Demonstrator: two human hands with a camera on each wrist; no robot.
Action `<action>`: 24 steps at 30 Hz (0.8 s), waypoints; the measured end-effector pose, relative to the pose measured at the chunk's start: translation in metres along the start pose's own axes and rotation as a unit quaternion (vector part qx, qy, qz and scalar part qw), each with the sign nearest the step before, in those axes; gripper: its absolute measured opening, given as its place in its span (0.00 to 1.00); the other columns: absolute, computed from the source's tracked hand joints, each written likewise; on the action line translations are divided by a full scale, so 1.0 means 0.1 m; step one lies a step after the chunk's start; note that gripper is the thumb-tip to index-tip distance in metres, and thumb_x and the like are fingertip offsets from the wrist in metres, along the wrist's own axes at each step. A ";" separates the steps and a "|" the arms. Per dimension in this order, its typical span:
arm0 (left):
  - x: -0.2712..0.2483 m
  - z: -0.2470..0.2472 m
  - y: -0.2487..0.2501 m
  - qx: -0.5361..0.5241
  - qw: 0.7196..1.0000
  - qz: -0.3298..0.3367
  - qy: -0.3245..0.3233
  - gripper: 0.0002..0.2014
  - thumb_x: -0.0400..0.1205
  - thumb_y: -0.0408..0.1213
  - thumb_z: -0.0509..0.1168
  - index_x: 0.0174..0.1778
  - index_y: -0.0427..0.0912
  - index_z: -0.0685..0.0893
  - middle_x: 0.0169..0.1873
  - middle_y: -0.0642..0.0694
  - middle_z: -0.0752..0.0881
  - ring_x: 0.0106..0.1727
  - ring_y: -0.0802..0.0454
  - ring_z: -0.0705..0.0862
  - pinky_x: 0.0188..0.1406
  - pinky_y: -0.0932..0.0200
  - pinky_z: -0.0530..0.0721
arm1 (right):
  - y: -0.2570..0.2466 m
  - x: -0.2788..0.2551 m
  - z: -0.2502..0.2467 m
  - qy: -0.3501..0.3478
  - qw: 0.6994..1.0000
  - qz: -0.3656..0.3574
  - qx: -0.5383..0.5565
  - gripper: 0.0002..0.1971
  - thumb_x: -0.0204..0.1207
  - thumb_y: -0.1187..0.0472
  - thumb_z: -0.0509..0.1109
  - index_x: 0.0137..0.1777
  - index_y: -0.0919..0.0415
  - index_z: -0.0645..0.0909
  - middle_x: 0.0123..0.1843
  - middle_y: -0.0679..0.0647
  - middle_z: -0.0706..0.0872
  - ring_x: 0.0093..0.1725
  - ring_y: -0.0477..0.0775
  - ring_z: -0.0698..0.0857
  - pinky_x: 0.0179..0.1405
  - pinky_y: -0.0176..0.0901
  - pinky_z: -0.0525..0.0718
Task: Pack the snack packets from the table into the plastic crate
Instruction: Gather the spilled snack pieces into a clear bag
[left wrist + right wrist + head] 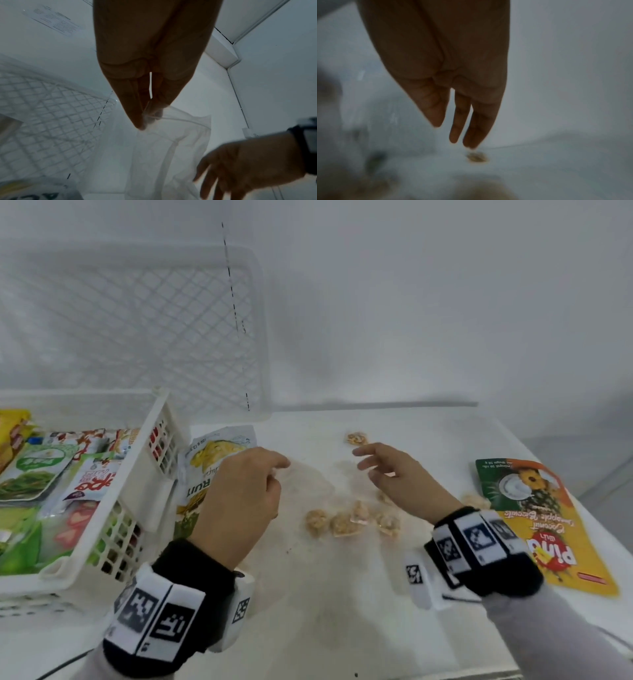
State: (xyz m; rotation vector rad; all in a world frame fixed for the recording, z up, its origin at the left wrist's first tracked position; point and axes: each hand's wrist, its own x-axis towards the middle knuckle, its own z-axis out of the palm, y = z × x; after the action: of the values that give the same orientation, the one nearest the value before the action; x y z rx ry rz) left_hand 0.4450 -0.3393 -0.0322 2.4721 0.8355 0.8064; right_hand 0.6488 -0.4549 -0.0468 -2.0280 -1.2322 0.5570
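The left hand [239, 498] pinches the rim of a clear plastic bag [173, 146] between thumb and fingertips [139, 125], just beside the white plastic crate [150, 474] at the table's [342, 628] left edge. The right hand [400, 477] hovers with fingers straight and slightly spread, tips just short of one small wrapped snack [356, 438] near the far edge; more small snacks [346, 523] lie below the palm, and a yellow biscuit packet [548, 525] lies by the right edge.
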 end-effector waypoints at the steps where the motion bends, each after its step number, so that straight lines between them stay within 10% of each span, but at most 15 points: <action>1: 0.04 0.01 0.02 0.002 1.000 0.000 -0.002 0.14 0.76 0.23 0.64 0.53 0.38 0.89 0.48 0.46 0.89 0.46 0.56 0.81 0.52 0.66 0.74 | 0.12 0.09 -0.05 -0.045 0.993 0.023 -0.106 0.23 0.80 0.72 0.57 0.68 0.48 0.75 0.65 0.53 0.81 0.60 0.51 0.80 0.57 0.36 0.76; 5: 0.14 0.08 0.11 -0.014 1.000 -0.006 -0.022 0.11 0.76 0.27 0.65 0.52 0.39 0.88 0.46 0.48 0.88 0.41 0.58 0.77 0.43 0.76 0.68 | 0.41 0.28 -0.09 -0.184 0.949 0.065 -0.249 0.30 0.77 0.72 0.56 0.77 0.47 0.68 0.78 0.51 0.70 0.76 0.52 0.69 0.72 0.37 0.65; 12: 0.28 0.18 0.25 0.005 0.998 -0.005 -0.063 0.12 0.79 0.33 0.64 0.56 0.38 0.86 0.51 0.46 0.88 0.50 0.52 0.85 0.55 0.61 0.80 | 0.60 0.39 -0.11 -0.168 0.938 0.106 -0.283 0.16 0.71 0.69 0.71 0.59 0.60 0.81 0.58 0.57 0.83 0.58 0.57 0.82 0.51 0.41 0.79; 15: 0.32 0.22 0.25 0.023 0.997 -0.017 -0.076 0.13 0.79 0.33 0.64 0.58 0.38 0.86 0.52 0.45 0.88 0.52 0.51 0.85 0.56 0.60 0.80 | 0.52 0.38 -0.21 -0.118 0.959 0.104 -0.237 0.10 0.72 0.68 0.67 0.31 0.62 0.72 0.36 0.60 0.80 0.39 0.55 0.79 0.36 0.40 0.75; 18: 0.35 0.27 0.24 0.042 0.994 -0.026 -0.093 0.15 0.79 0.33 0.63 0.61 0.38 0.85 0.55 0.45 0.87 0.55 0.50 0.84 0.58 0.60 0.78 | 0.36 0.34 -0.35 -0.011 0.992 0.020 -0.122 0.12 0.77 0.62 0.66 0.39 0.73 0.79 0.42 0.69 0.85 0.42 0.63 0.84 0.43 0.45 0.78; 24: 0.38 0.37 0.26 0.097 0.989 -0.029 -0.111 0.09 0.78 0.38 0.65 0.51 0.41 0.84 0.46 0.48 0.86 0.51 0.48 0.83 0.49 0.58 0.78 | -0.26 0.02 -0.14 0.091 0.962 -0.179 0.182 0.11 0.73 0.70 0.73 0.48 0.53 0.81 0.45 0.50 0.89 0.47 0.48 0.89 0.49 0.39 0.87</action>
State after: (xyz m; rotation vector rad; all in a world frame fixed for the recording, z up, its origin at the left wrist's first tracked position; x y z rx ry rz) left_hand 0.5045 -0.3410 -0.0312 2.6311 0.9365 0.4370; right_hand 0.6437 -0.4496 -0.0181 -1.4714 -1.2423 0.3778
